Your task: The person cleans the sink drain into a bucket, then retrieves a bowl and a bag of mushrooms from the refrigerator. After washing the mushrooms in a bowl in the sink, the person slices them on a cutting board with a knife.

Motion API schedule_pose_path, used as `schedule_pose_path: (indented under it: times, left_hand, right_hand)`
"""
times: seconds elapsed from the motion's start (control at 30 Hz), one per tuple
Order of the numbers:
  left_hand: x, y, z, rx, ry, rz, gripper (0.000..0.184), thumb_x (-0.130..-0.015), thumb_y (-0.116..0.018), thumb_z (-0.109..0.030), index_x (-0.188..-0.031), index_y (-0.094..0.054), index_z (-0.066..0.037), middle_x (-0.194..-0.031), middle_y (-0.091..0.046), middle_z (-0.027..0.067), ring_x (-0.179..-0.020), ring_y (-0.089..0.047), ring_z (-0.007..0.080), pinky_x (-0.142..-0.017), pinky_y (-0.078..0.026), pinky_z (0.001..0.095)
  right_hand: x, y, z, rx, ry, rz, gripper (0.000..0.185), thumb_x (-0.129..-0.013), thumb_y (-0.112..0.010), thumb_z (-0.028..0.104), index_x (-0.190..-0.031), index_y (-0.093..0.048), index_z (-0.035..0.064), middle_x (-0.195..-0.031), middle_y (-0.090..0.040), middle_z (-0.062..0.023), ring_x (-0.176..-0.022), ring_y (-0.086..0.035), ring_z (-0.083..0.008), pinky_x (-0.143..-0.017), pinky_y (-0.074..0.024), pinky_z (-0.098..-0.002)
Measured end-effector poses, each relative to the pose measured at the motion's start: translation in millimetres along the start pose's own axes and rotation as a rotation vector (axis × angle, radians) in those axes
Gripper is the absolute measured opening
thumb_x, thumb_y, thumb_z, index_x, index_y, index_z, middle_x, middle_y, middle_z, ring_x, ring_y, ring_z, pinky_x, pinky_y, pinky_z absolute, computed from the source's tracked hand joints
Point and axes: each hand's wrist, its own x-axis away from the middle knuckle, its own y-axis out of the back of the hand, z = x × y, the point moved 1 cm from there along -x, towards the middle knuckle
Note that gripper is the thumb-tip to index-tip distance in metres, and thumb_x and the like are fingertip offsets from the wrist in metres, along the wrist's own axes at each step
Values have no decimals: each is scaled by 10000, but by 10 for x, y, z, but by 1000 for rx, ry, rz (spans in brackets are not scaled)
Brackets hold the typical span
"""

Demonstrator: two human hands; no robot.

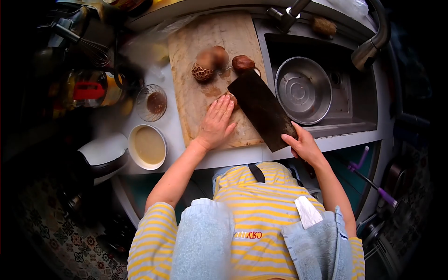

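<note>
On the wooden cutting board (186, 60), my left hand (217, 122) lies with its fingers stretched out over a reddish-brown piece (232, 100), mostly hidden beneath the fingertips. My right hand (302, 143) grips a wide, dark cleaver (262, 109), whose blade reaches across the right part of the board. Beyond the blade sits a dark reddish-brown round item (243, 62). Further left are two brown round items (218, 56), partly blurred, beside one with a net-like cracked surface (202, 72). Wet patches mark the board around them.
A metal basin (304, 91) stands in the sink (364, 107) at the right, under a faucet (373, 49). Left of the board are a glass bowl (152, 102) with brown contents and a white bowl (148, 147) of cloudy liquid. A sponge (324, 27) lies behind the sink.
</note>
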Motion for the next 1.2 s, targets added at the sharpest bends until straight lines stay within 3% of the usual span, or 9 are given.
schedule_pose_path:
  times: [0.27, 0.3, 0.37, 0.43, 0.57, 0.77, 0.8, 0.9, 1.2]
  left_hand:
    - [-33, 48, -32, -32, 5, 44, 641, -736, -595, -154, -1305, -344, 0, -1353, -335, 191, -1256, -326, 320, -1037, -241, 420]
    - [-35, 41, -18, -22, 8, 36, 638, -736, -594, -152, -1304, -346, -1, -1350, -340, 189, -1253, -330, 321, -1036, -242, 421]
    - [-25, 29, -6, 0, 7, 25, 633, -736, -593, -149, -1302, -350, -3, -1344, -351, 187, -1248, -338, 322, -1033, -243, 422]
    - [-14, 27, -4, 31, 18, 47, 625, -739, -587, -150, -1300, -354, -3, -1351, -342, 181, -1254, -329, 324, -1034, -241, 421]
    - [-58, 20, -7, 46, 21, -12, 615, -722, -606, -125, -1286, -381, -26, -1331, -368, 169, -1228, -357, 324, -1025, -260, 411]
    - [-249, 31, -165, -108, 86, -319, 405, -653, -647, -35, -1032, -509, -70, -1156, -489, 122, -1077, -467, 296, -902, -371, 391]
    - [-226, 0, -123, -64, 79, -295, 374, -653, -643, -31, -1001, -511, -70, -1124, -501, 115, -1061, -476, 295, -890, -375, 392]
    - [-114, 29, 31, -4, 24, -249, 293, -654, -634, -23, -922, -520, -59, -985, -536, 96, -989, -511, 283, -875, -386, 388]
    - [-136, 74, -161, -85, 8, -63, 587, -751, -613, -217, -1262, -402, -20, -1313, -404, 143, -1229, -368, 280, -1035, -243, 419]
  right_hand:
    - [-65, -87, 108, 57, -10, 40, 314, -833, -550, 120, -1123, -473, 28, -566, -451, -6, -394, -416, -68, -364, -351, -244]
    - [-93, -85, 110, 144, -34, 39, 306, -827, -556, 128, -1102, -479, 19, -592, -523, -78, -425, -493, -175, -421, -399, -305]
    - [-224, -196, 111, 320, 113, -22, 308, -819, -563, 136, -1089, -479, 12, -640, -553, -144, -518, -537, -276, -492, -422, -349]
    - [-286, -319, 40, 383, 153, -51, 304, -802, -578, 151, -1050, -485, 3, -739, -568, -230, -721, -545, -411, -617, -432, -410]
    - [-309, -451, -138, 421, 309, -180, 340, -806, -570, 159, -1086, -450, 9, -702, -568, -232, -712, -555, -411, -601, -433, -441]
    - [-108, -416, 146, 412, 212, -128, 276, -809, -566, 159, -1025, -498, 2, -621, -550, -211, -632, -538, -397, -573, -428, -421]
    - [-101, -419, 21, 397, 286, -216, 262, -807, -577, 156, -1006, -514, -1, -560, -534, -168, -516, -534, -327, -510, -421, -378]
    - [42, -228, -28, 44, 119, -199, 339, -828, -573, 154, -1115, -487, -3, -517, -472, -20, -397, -446, -79, -368, -356, -252]
    - [123, 141, -106, -36, 35, -39, 308, -849, -544, 134, -1125, -472, 20, -603, -441, 28, -388, -413, -53, -348, -345, -207]
